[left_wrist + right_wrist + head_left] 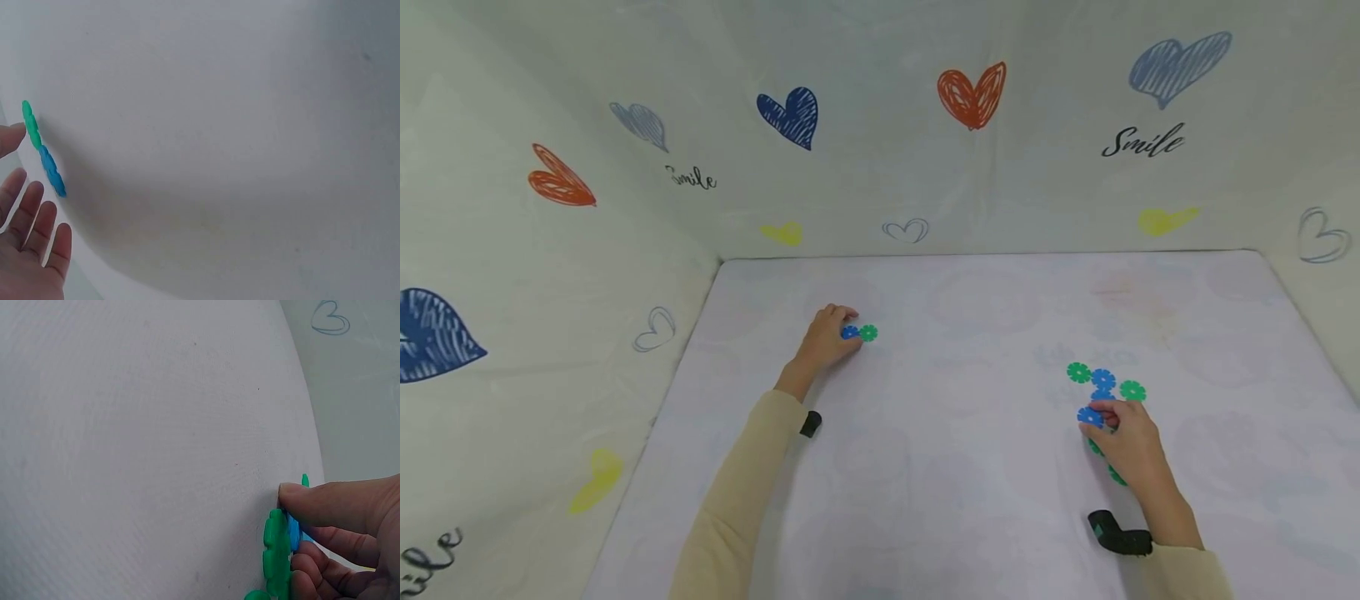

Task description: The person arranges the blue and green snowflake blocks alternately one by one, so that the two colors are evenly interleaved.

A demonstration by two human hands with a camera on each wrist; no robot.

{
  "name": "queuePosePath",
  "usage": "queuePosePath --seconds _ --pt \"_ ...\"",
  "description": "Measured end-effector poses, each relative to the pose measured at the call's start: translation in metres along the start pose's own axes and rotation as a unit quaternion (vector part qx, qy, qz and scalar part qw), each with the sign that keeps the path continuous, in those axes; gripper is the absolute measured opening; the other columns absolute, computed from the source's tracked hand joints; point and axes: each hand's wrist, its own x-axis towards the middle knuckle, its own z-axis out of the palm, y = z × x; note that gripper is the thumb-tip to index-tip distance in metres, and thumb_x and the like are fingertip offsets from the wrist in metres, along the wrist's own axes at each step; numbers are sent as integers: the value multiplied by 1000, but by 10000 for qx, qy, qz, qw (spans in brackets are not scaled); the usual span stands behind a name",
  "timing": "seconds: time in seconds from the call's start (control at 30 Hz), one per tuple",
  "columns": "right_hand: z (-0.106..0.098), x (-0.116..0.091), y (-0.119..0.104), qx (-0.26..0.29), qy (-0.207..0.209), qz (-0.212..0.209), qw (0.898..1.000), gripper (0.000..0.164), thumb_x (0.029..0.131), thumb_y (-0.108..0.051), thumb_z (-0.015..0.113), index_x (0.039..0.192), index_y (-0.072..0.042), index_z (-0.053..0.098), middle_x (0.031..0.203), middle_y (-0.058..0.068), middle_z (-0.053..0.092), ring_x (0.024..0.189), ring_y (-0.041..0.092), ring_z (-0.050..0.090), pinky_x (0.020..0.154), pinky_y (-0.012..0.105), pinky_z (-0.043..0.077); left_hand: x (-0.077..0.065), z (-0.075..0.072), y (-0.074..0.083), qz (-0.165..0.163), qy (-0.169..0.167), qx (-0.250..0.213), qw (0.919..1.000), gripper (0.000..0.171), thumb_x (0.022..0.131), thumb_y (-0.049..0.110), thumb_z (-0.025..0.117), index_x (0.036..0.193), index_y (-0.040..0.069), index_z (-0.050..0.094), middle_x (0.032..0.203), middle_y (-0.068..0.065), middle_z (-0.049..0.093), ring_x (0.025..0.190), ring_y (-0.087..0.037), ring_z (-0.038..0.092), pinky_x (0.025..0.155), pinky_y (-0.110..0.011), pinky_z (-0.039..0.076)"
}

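Toward the far left of the table, my left hand point(827, 340) has its thumb and fingers spread around a blue snowflake disc point(850, 332) and a green snowflake disc point(868, 333). These two lie joined in the left wrist view, with the fingers fairly straight and the thumb beside the green one. On the right, my right hand point(1131, 442) pinches a blue snowflake disc point(1090, 417) between thumb and fingers. It is among a cluster of blue and green discs; a green disc point(1078, 372), another blue disc point(1103, 379) and a green disc point(1132, 391) show beyond the hand, which partly covers others.
A pale cloth covers the table point(955, 450). Behind it and to the left rise light walls printed with hearts and "Smile" lettering. A black wrist device point(1118, 533) is on the right wrist, and another black device point(811, 423) on the left.
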Motion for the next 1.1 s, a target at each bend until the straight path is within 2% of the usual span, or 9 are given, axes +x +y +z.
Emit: queuePosePath --seconds 0.23,0.37,0.53,1.1 --pt "0 -1 0 38 -68 58 10000 40 86 -11 63 117 11 53 108 26 45 96 37 46 76 46 45 1 1 7 274 -263 215 9990 45 84 23 67 124 8 54 128 -13 49 116 -30 45 101 -44 37" --pt "0 -1 -1 63 -80 104 9999 40 86 -11 63 117 11 53 107 26 45 96 36 46 76 45 45 0 2 9 315 -316 390 9982 44 85 24 67 123 7 55 127 -13 49 114 -30 46 99 -44 38" --pt "0 -1 -2 63 -78 103 9999 39 86 -11 63 117 11 52 106 25 45 95 36 45 76 45 45 0 4 8 383 -271 506 9976 42 85 24 67 123 7 55 127 -13 49 114 -30 47 99 -44 39" --pt "-1 -4 -4 67 47 -1 10000 37 85 -8 63 115 11 54 105 25 46 94 36 46 75 44 45 0 7 6 433 -71 422 9981 36 86 23 66 118 9 57 123 -10 49 113 -28 47 99 -43 40"
